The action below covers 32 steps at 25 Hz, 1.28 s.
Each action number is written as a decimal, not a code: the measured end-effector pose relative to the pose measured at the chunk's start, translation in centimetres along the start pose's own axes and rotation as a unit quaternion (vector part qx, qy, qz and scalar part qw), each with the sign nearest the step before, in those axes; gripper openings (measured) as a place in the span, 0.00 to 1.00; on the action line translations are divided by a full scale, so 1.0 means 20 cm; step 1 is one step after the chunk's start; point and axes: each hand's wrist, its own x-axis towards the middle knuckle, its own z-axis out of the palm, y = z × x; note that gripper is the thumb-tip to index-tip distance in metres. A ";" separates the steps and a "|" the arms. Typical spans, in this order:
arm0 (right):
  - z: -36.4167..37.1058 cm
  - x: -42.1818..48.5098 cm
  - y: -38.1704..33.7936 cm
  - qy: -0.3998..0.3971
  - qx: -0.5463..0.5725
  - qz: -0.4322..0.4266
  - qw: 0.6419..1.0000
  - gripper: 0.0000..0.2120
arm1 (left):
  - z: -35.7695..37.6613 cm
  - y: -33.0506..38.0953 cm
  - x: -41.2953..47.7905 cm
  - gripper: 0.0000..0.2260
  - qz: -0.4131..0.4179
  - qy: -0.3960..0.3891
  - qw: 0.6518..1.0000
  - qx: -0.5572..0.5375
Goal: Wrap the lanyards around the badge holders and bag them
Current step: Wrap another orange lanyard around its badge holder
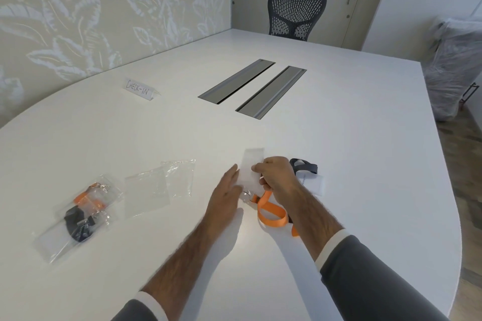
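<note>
- We pinched the holder, lying near-to-far, with our right hand.
- Our left hand touched its left edge, fingers straight.
- The lanyard trailed near-right.

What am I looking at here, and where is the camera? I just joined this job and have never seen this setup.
There is no machine: a person works with bare hands. The one picture comes from a camera worn on the head, looking forward and down. The left hand lies open, fingers straight, against a clear holder, which the right hand pinches. An orange lanyard clipped to it loops under the right forearm. On the white table, far left, lie two filled bags, then two empty bags. Right of the hands lies a dark lanyard with a second holder. A CHECK-IN sign stands farther back.
</note>
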 end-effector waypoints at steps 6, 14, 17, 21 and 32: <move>-0.14 -0.12 -0.15 -0.034 0.133 -0.090 0.986 0.08 | -0.05 0.28 0.01 0.10 -0.008 -0.015 0.986 -0.167; -0.29 -0.28 -0.21 -0.049 0.266 -0.083 0.959 0.17 | -0.02 0.54 -0.05 0.04 0.204 0.117 0.958 0.162; -0.34 -0.32 -0.20 -0.082 0.302 -0.021 0.949 0.27 | -0.08 0.55 -0.07 0.16 0.328 0.145 0.889 0.286; -0.41 -0.34 -0.18 -0.171 0.163 -0.010 0.972 0.21 | -0.14 0.53 -0.09 0.30 0.430 0.133 0.811 0.374; -0.41 -0.36 -0.20 -0.261 0.210 -0.066 0.940 0.20 | 0.04 0.48 -0.20 0.15 0.212 0.049 0.970 0.103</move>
